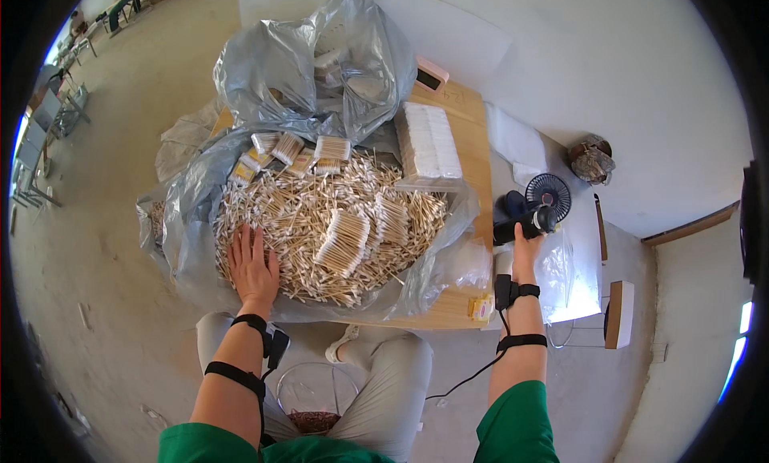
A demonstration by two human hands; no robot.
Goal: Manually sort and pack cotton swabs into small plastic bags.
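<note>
My left hand [254, 272] lies with fingers stretched out on the left front of a wide heap of loose cotton swabs [300, 211]. A bundle of aligned swabs [344, 243] sits on top of the heap, with another beside it. At the far side of the heap are several small swab packs [288, 148], some with yellow labels. Off to the right, past the table's edge, my right hand [525, 251] is closed around a black cylindrical bottle [507, 232], which lies roughly sideways. Part of its far side is hidden.
Grey plastic sheeting [196, 247] surrounds the heap, and a large plastic bag [264, 70] stands behind it. Stacked clear packs [428, 142] stand at the wooden table's [473, 134] back right. A black fan [549, 195] and a crumpled bag [591, 160] are farther right.
</note>
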